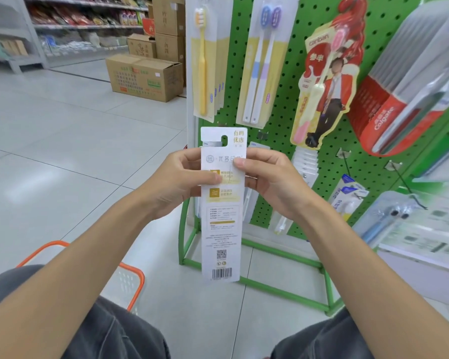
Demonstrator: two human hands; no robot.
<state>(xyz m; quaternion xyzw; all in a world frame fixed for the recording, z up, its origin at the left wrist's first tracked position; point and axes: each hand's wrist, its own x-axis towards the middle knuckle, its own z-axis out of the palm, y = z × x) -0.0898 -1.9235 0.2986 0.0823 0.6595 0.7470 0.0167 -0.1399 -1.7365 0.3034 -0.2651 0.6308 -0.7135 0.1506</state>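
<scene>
A long white toothbrush pack (222,229) is held upright in front of me, its printed back with a barcode facing me. My left hand (182,180) grips its left edge, thumb pressed across the card. My right hand (267,177) grips the right edge, thumb on the front near the top. Both hold the pack's upper half; its lower half hangs free. Behind it stands a green pegboard rack (283,130).
Other toothbrush packs hang on the rack: a yellow one (204,63), a blue and purple pair (262,60), a red shaped pack (327,81) and Colgate packs (399,99). An orange-rimmed basket (130,281) sits at lower left. Cardboard boxes (145,76) stand on the tiled floor.
</scene>
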